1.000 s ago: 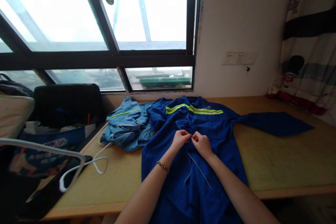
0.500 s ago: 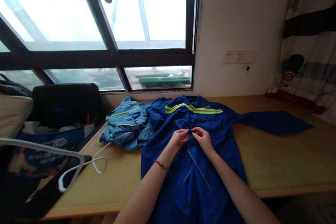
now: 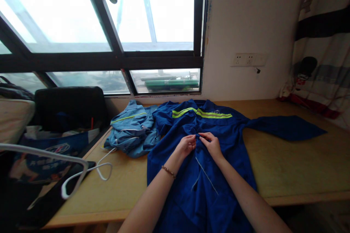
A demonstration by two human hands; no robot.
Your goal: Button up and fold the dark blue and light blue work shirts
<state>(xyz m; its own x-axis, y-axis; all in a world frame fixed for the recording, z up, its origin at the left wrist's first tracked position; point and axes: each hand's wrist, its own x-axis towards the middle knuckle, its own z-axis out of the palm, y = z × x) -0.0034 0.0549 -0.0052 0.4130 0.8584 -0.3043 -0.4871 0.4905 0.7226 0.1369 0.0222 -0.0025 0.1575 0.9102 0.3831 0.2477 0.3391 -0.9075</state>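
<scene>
Blue garment [image 3: 229,131]: spread on the table [image 3: 290,167], lower part over the near edge.
Left hand [image 3: 187,145]: fingertips pinching the front cloth.
Right hand [image 3: 212,147]: pinching it just beside the left.
Step in hand: apparently, working the front cloth between fingertips.
Next move: likely calls for steady, closely paired pinches.

left grip [image 3: 187,145]: pinched | right grip [image 3: 212,146]: pinched, just beside left | forearms [image 3: 153,198]: bare, converging forward
</scene>
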